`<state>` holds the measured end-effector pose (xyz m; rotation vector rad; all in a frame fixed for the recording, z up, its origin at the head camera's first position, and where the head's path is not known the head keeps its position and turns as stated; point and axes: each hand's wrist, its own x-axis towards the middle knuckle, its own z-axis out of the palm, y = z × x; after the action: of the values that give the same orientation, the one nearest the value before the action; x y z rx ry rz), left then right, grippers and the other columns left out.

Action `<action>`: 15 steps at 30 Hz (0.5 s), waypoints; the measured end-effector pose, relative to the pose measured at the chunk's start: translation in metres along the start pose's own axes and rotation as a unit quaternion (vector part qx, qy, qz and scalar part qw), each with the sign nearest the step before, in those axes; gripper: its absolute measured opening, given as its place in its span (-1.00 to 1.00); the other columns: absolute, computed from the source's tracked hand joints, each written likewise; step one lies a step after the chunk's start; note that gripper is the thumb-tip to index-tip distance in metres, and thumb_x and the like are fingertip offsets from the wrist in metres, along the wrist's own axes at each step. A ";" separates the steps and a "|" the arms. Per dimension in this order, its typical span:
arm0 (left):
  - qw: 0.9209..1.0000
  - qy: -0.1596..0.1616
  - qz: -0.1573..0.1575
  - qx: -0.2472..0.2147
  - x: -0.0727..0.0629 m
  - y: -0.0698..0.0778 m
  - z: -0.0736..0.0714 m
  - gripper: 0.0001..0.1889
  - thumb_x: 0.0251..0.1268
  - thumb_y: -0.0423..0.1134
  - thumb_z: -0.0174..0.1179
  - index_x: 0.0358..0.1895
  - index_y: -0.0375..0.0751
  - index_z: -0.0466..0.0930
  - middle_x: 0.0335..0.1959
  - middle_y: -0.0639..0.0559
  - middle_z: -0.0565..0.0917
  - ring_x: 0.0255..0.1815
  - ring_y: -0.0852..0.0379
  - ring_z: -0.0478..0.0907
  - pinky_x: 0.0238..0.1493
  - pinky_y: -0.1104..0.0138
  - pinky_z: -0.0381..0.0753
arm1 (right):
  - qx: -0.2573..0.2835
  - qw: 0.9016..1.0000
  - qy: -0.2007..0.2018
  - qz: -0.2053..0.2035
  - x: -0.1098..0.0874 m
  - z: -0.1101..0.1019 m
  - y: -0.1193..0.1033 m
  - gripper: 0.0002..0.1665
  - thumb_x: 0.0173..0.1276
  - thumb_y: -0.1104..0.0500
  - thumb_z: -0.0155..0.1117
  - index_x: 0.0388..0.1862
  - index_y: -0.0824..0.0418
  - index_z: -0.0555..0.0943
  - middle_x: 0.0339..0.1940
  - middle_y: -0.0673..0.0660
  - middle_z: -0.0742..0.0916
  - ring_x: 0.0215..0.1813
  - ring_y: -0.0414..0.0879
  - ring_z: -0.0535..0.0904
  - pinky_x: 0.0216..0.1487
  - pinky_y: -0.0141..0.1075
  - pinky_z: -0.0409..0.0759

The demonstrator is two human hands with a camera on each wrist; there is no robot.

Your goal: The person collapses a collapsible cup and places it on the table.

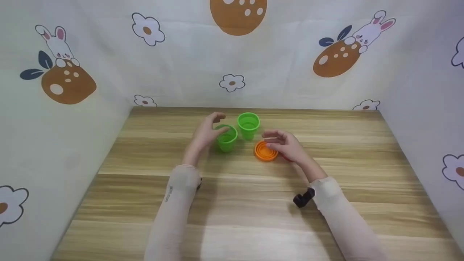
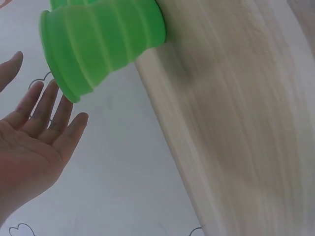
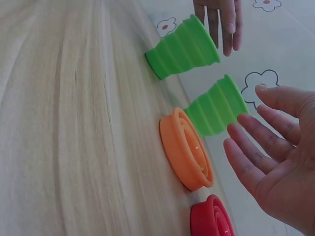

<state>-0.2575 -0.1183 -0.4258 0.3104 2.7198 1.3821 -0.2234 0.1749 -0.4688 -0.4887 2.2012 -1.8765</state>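
Two green collapsible cups stand upright and extended on the wooden table. The nearer green cup point(image 1: 227, 144) is beside my left hand point(image 1: 207, 133), whose thumb overlaps its rim in the head view. In the left wrist view the fingers of that hand are spread next to the ribbed cup point(image 2: 106, 42), holding nothing. The other green cup point(image 1: 248, 124) stands behind and to the right. My right hand point(image 1: 288, 145) hovers with relaxed, empty fingers over a flattened orange collapsible cup point(image 1: 263, 153). Beside it lies a flattened red collapsible cup point(image 3: 210, 219), mostly hidden under the hand in the head view.
The wooden table point(image 1: 246, 203) ends at the back against a white cloth wall point(image 1: 181, 72) printed with flowers, rabbits and brown fruit. Similar cloth hangs on both sides. A black wrist camera point(image 1: 303, 198) sticks out from the right sleeve.
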 end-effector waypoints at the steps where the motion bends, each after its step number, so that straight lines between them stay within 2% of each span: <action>1: 1.000 -0.001 -0.001 -0.006 -0.001 -0.002 0.000 -0.45 0.31 -0.16 0.30 0.35 -0.16 0.43 0.37 -0.09 0.50 0.45 -0.07 0.35 0.52 0.05 0.30 | 0.005 1.000 0.000 0.000 0.000 0.001 0.001 -0.41 0.34 0.40 0.24 0.32 0.55 0.36 0.31 0.52 0.52 0.35 0.40 0.45 0.20 -0.44 0.60; 5: 1.000 -0.009 0.000 -0.029 -0.004 -0.012 -0.002 -0.35 0.28 -0.11 0.34 0.40 -0.18 0.36 0.41 -0.13 0.45 0.49 -0.10 0.29 0.55 0.02 0.24 | 0.033 0.999 -0.005 0.005 0.000 0.005 0.003 -0.42 0.34 0.44 0.21 0.33 0.55 0.35 0.33 0.56 0.48 0.36 0.41 0.43 0.18 -0.44 0.61; 8: 0.999 -0.023 0.011 -0.045 -0.006 -0.021 -0.003 -0.26 0.23 -0.11 0.37 0.44 -0.23 0.29 0.45 -0.18 0.39 0.51 -0.15 0.26 0.57 -0.01 0.20 | 0.042 0.999 -0.006 0.014 0.001 0.007 0.005 -0.43 0.35 0.45 0.20 0.33 0.54 0.36 0.34 0.54 0.48 0.36 0.41 0.43 0.17 -0.44 0.62; 15: 0.995 -0.054 0.017 -0.077 -0.013 -0.032 -0.003 -0.13 0.14 -0.12 0.44 0.49 -0.25 0.20 0.51 -0.19 0.31 0.53 -0.20 0.23 0.58 -0.03 0.18 | 0.037 0.999 -0.006 0.012 0.000 0.010 0.006 -0.44 0.35 0.44 0.22 0.31 0.53 0.38 0.33 0.50 0.51 0.36 0.39 0.45 0.16 -0.46 0.62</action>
<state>-0.2499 -0.1417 -0.4504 0.4099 2.5160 1.5256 -0.2211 0.1668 -0.4766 -0.4578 2.1115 -1.9299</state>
